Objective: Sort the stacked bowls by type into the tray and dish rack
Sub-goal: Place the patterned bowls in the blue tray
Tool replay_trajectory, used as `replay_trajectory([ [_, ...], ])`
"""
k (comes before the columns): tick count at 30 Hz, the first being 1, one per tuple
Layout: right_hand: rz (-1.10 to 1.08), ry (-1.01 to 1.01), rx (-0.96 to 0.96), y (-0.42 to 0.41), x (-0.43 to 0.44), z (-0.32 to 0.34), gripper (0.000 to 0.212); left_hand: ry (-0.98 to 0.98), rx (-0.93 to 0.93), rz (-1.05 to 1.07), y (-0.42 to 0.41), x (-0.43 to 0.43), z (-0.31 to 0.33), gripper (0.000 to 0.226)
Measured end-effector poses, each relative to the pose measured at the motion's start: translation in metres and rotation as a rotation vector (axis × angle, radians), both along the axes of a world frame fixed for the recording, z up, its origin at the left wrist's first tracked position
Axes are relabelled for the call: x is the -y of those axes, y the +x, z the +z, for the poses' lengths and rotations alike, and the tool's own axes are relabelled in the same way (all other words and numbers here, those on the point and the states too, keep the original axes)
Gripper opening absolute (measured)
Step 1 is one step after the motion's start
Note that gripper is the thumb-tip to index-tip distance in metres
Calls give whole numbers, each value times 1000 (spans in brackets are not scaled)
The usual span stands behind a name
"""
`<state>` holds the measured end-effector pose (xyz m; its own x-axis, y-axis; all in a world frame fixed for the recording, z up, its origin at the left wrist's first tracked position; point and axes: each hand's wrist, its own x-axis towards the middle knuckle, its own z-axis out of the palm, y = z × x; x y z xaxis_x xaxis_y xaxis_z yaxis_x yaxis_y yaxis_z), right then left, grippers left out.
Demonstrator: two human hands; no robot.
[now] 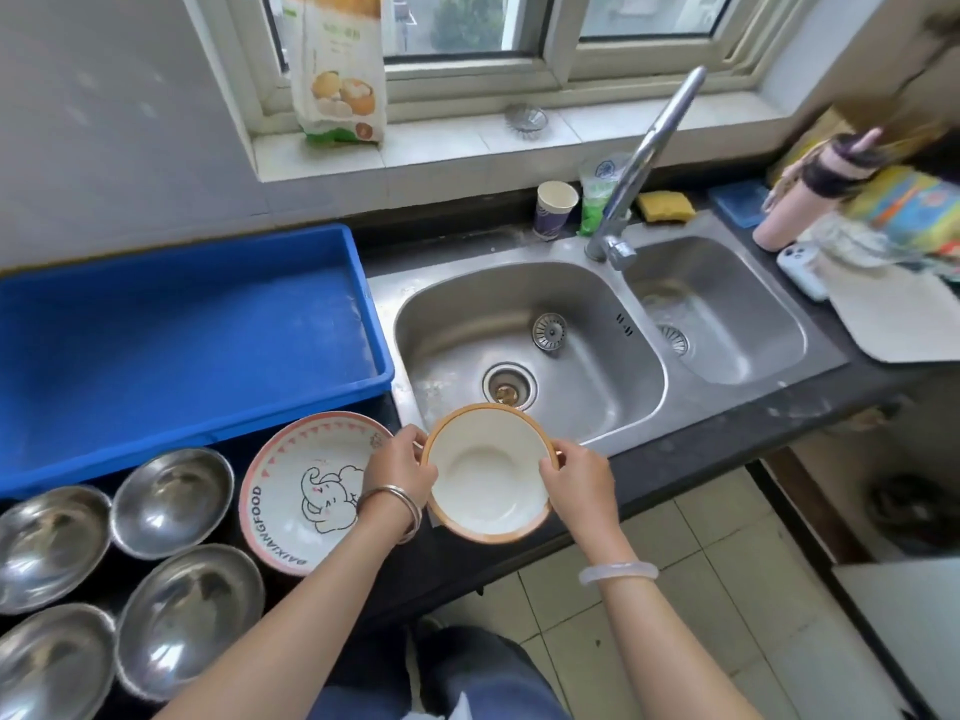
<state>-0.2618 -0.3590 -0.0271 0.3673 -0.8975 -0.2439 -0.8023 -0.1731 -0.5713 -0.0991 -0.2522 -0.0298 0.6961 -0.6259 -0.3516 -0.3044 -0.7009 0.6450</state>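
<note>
Both hands closed on one bowl: left hand [397,467] pinching the left rim, right hand [576,472] pinching the right rim of the white bowl with the orange edge [488,472]. Bowl held tilted, its inside turned up toward the camera, above the front edge of the dark surface [685,454], just in front of the large sink basin [524,350]. Metal bangles on the left wrist, pale bangle on the right.

Just left of the held bowl, partly behind the left hand, a wide pink-rimmed bowl with an elephant drawing [306,491], resting on the surface. Farther left, four steel bowls [171,501] sitting close together, in two rows. Behind them, a blue tray [182,324], nothing inside it, touching the sink's left edge.

Faucet [644,163] rising between the two basins. Behind the sink, a paper cup [555,207] and a yellow sponge [666,206]. Up on the windowsill, a flour bag [337,70]. Far right, a pink bottle [800,200] and a phone [800,270].
</note>
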Motion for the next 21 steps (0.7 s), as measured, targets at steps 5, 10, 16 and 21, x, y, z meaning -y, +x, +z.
replay_trajectory([
  [5, -11, 31, -25, -4, 3, -9, 14, 4, -5, 19, -7, 1, -9, 16],
  [10, -10, 43, -18, -5, 4, -12, 15, -1, -20, 36, -8, 1, -12, 18],
  [16, 32, 60, -20, -5, 3, -14, 17, -41, -58, 50, -10, -2, -16, 22],
  [21, 47, 106, 15, -6, 3, -11, 34, -53, -95, 58, -8, -4, -15, 24],
])
